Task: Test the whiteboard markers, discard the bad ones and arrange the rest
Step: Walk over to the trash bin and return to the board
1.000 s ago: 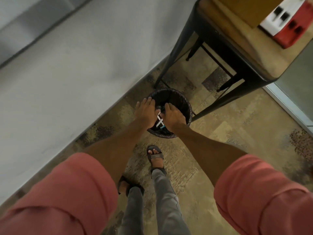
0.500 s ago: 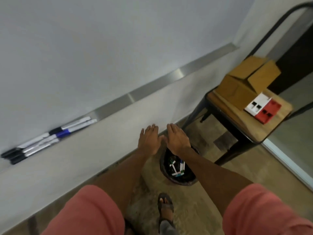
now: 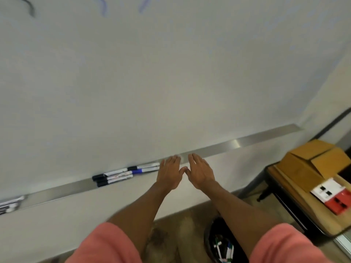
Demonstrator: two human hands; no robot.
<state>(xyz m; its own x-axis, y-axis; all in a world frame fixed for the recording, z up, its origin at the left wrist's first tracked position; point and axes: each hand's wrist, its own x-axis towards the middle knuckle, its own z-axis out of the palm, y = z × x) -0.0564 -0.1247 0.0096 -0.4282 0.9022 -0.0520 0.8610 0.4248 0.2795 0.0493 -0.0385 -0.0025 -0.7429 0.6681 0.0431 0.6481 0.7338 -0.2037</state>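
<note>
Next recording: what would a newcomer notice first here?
Two open hands, the left hand and the right hand, hover side by side in front of the metal tray at centre. Left of them, several markers lie bunched on the tray; at the bottom, a dark bin holds discarded markers.

We see a smooth, faintly glossy white whiteboard (image 3: 171,82) above a long brushed-metal marker ledge (image 3: 237,144) with a satin sheen. The brown box (image 3: 303,168) is matt cardboard. The black-capped markers (image 3: 115,176) look like plastic, though blur hides their finish. Our salmon sleeves (image 3: 106,243) are soft cloth.
</note>
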